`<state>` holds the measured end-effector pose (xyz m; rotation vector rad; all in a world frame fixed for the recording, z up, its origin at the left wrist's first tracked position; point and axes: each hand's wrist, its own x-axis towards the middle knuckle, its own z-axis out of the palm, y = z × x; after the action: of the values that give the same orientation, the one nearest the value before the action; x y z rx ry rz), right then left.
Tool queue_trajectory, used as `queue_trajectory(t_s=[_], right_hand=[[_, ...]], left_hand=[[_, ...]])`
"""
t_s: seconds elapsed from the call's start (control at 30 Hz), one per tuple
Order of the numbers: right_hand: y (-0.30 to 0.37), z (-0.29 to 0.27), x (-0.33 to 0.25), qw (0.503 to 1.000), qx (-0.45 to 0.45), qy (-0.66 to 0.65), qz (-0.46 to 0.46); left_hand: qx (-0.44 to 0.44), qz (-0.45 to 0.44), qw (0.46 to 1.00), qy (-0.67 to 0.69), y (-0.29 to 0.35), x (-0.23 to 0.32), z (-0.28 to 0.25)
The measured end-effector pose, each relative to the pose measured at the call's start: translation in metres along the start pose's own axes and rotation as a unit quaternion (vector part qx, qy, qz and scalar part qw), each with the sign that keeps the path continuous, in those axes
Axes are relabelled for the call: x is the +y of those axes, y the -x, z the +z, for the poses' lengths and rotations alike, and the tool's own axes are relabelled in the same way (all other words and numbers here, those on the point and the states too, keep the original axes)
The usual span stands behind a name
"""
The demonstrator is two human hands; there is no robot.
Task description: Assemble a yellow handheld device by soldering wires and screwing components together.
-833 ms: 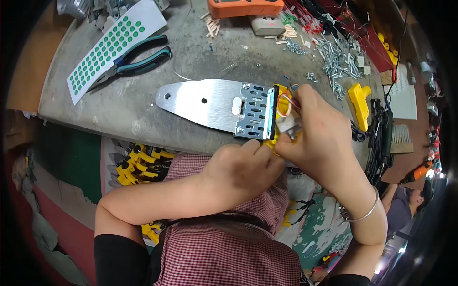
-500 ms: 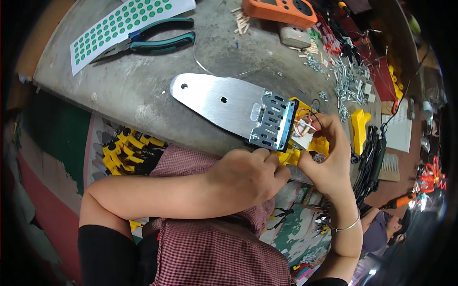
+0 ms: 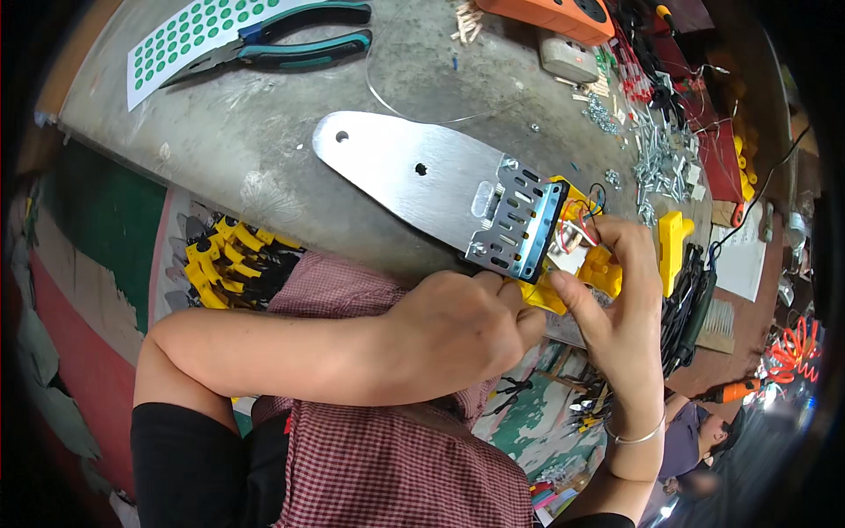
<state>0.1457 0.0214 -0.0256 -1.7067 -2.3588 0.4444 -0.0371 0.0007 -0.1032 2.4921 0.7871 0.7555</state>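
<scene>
A tool with a long, rounded silver metal plate [image 3: 396,163] and a slotted metal bracket [image 3: 510,224] lies at the bench's front edge. Its yellow plastic housing [image 3: 603,273] is uncovered at the right end, showing red, white and dark wires [image 3: 576,233] and a white part. My left hand [image 3: 466,321] is closed, its curled fingers gripping the near side of the housing below the bracket. Over the open housing, the thumb and forefinger of my right hand [image 3: 627,295] bend in at the wires and white part. Whatever the right fingertips pinch is too small to make out.
Pliers [image 3: 308,48] with teal-and-black handles rest on a sheet of green round stickers [image 3: 150,66]. An orange meter [image 3: 563,18], loose screws [image 3: 660,163] and a yellow plastic piece [image 3: 673,251] are at the right. Several yellow-handled parts [image 3: 216,264] sit below the bench edge.
The view has shifted, so the bench items sit higher and the tool farther right. My right thumb and fingers have shifted slightly at the wires. My left hand keeps its hold on the housing.
</scene>
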Motion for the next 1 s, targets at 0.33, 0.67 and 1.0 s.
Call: queue_trajectory(t_s=[0.33, 0.67, 1.0], right_hand=[[0.002, 0.006, 0.039, 0.976, 0.021, -0.078, -0.202], [-0.015, -0.021, 0.092, 0.977, 0.07, -0.174, 0.106], [-0.027, -0.006, 0.118, 0.972, 0.144, -0.147, 0.116]], left_hand=[[-0.057, -0.017, 0.998, 0.02, -0.002, 0.004, -0.01], [-0.09, -0.067, 0.991, 0.075, -0.01, 0.006, -0.024], [0.003, 0.001, 0.999, 0.046, -0.019, -0.014, -0.058]])
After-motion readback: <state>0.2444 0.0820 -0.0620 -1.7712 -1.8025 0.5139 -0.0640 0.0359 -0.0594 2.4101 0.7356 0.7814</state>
